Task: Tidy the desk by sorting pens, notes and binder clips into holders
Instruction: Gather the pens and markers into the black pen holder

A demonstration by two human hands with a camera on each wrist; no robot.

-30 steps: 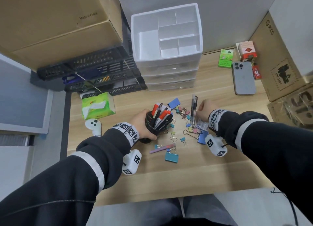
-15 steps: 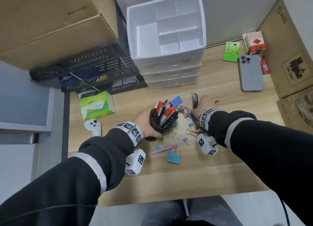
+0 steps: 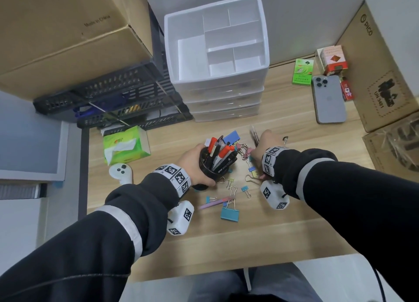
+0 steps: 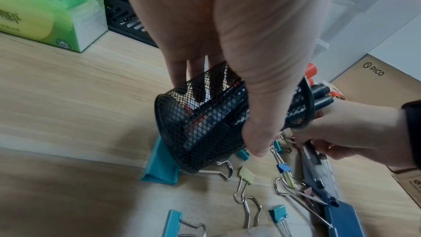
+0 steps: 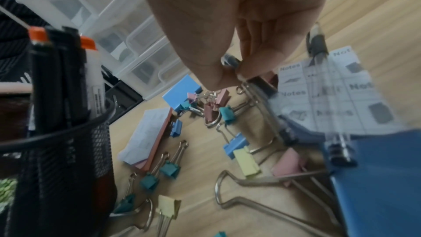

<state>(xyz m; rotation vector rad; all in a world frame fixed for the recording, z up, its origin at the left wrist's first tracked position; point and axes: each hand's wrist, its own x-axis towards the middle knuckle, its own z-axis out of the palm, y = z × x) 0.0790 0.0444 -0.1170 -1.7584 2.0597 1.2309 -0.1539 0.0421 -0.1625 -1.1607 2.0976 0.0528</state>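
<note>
My left hand [image 3: 195, 160] wraps the mesh cup [image 3: 213, 168], tilted toward 2 o'clock on the surface [image 3: 283, 229]. At its 3 o'clock, my right hand [image 3: 264, 143] pinches a pen [image 5: 328, 100]: light, stiff, slick; mid-barrel looks safest.

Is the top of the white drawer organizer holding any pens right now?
No, the open compartments on top of the white drawer organizer are bare; the pens stand in the black mesh cup.

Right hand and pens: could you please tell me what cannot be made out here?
- Right hand: head view hides its fingers behind its back.
- Clear pen: right wrist view is motion-blurred.
- Mesh cup: left hand covers its rim in the left wrist view.
</note>
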